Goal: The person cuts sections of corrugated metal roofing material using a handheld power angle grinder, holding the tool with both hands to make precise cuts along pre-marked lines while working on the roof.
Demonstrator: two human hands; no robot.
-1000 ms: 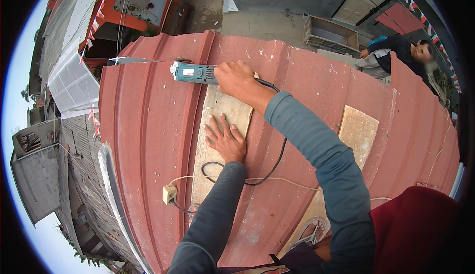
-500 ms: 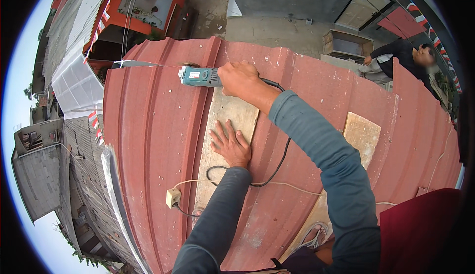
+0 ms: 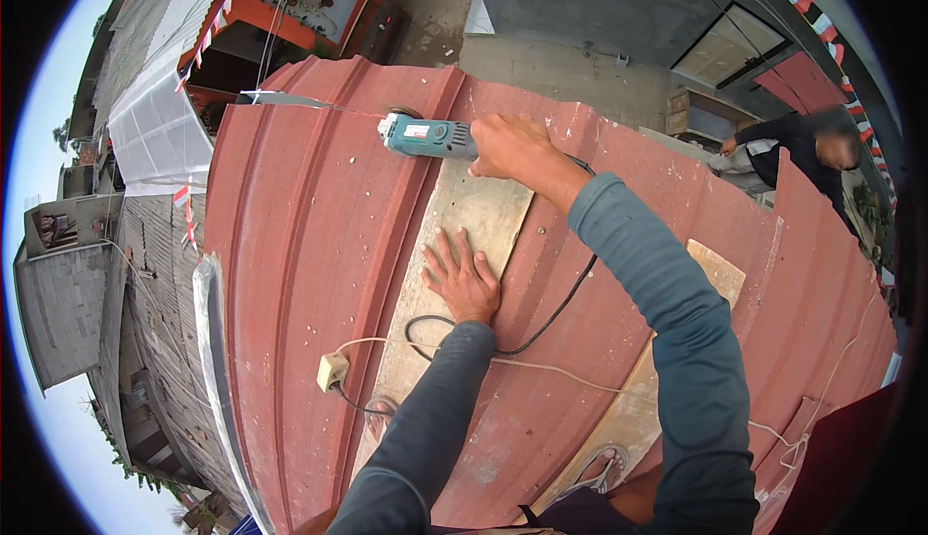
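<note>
A teal angle grinder (image 3: 421, 138) lies nearly level above the red ribbed roof sheet (image 3: 319, 216), its rear body wrapped by my right hand (image 3: 512, 146). The grinder's disc (image 3: 404, 112) shows at the far side of its head, beside a raised rib. From there a thin pale cut line runs left to a gap at the sheet's edge. My left hand (image 3: 462, 276) presses flat on a wooden board (image 3: 478, 211), fingers spread, holding nothing. The grinder's black cord (image 3: 556, 313) loops past my left wrist.
A cream socket block (image 3: 333, 372) joins the cord to a pale extension wire (image 3: 570, 375). A second board (image 3: 619, 424) lies at the right, under my sandalled foot. Beyond the roof's far edge is a yard; a person in dark clothes (image 3: 807, 144) is at the far right.
The whole view has shifted, so the grinder and my right hand appear farther right. More of the disc shows. My left hand stays flat on the board.
</note>
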